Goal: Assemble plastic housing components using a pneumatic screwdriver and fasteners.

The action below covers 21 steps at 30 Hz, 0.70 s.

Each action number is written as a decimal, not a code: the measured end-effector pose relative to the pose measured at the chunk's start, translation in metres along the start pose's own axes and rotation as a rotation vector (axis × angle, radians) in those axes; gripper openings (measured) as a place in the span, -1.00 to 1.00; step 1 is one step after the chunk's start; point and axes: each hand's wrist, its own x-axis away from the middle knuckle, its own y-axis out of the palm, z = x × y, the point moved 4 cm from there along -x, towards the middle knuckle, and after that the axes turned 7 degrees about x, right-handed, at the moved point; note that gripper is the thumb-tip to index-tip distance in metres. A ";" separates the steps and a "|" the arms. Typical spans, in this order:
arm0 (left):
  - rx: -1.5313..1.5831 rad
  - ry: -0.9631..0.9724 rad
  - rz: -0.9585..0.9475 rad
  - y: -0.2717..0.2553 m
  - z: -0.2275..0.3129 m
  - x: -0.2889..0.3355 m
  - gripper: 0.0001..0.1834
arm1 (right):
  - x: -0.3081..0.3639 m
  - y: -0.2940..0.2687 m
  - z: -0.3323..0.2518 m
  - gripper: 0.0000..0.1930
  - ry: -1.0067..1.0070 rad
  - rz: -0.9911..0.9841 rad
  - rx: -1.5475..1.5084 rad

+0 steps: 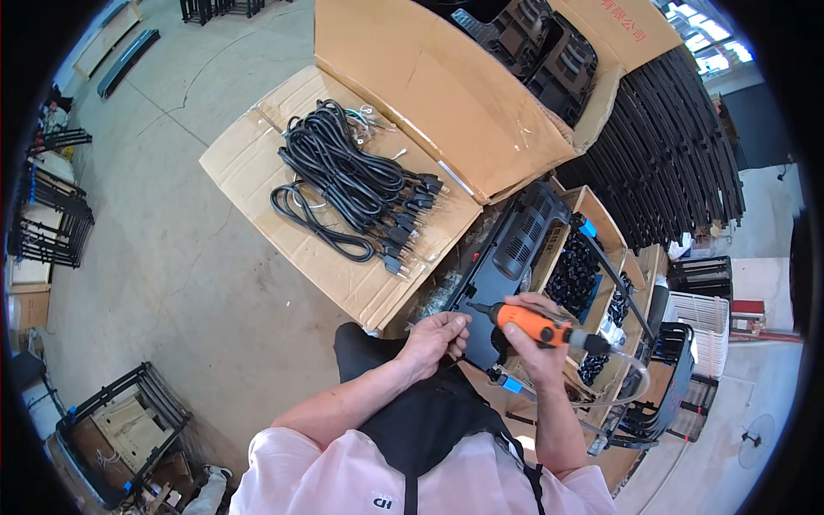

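- While the right hand [534, 345] is closed around an orange driver [544, 329], its tip points across a black panel [492, 290].
- Left hand [433, 342], fingertips together, is near the tip; what it holds, I cannot tell.
- Black cords [339, 167] lie on cardboard [245, 167].

A grey concrete floor [223, 249], marked by thin dark cracks and straight joint lines, spreads across the left half of the view. In the upper right, 1 bright multi-paned window [708, 39] glows bluish white, and a dark grey upright panel [755, 124] stands below it. A whitish wall [772, 210] continues downward, with 1 pale round fan [755, 439] near the lower right. Slender black metal frames [56, 219] gather along the left side, and 1 long pale wooden box [105, 36] lies at upper left.
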 end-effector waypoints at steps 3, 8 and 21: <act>0.087 -0.056 0.006 0.017 0.001 -0.023 -0.71 | -0.003 -0.027 -0.006 -0.46 -0.007 0.063 -0.130; 0.316 -0.097 -0.012 0.070 -0.002 -0.074 -0.66 | -0.015 -0.065 -0.007 -0.43 -0.020 0.116 -0.136; 0.366 -0.233 -0.030 0.201 -0.041 -0.217 -0.74 | -0.087 -0.222 0.035 -0.43 -0.007 0.193 -0.121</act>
